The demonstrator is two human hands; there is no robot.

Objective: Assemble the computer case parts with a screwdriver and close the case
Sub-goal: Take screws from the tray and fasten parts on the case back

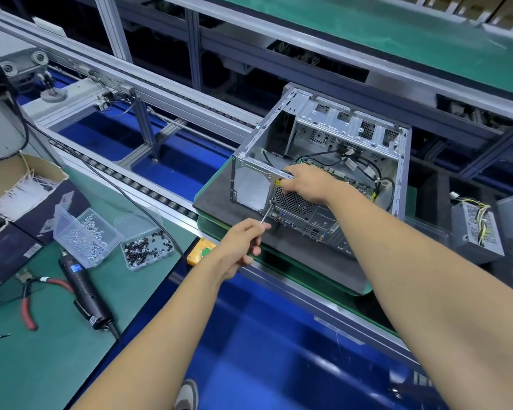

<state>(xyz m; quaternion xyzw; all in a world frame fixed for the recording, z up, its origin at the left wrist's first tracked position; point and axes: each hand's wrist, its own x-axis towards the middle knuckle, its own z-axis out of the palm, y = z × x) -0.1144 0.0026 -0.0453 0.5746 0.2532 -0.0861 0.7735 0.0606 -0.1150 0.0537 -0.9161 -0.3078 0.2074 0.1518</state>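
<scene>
An open grey computer case (pixel 323 137) lies on a dark pad on the conveyor pallet, its inside with board and cables facing up. My left hand (pixel 243 244) grips a thin screwdriver (pixel 266 215) whose tip meets the case's rear panel beside the round fan grille (pixel 293 202). My right hand (pixel 305 182) reaches over the rear edge of the case and grips it above the fan grille, fingers curled around the metal rim.
On the green bench at left lie an electric screwdriver (pixel 83 288), red-handled pliers (pixel 27 303), two clear trays of screws (pixel 86 235) (pixel 147 247) and a cardboard box (pixel 21 182). A power supply unit (pixel 477 229) sits at the right. A yellow button box (pixel 200 253) is near the conveyor rail.
</scene>
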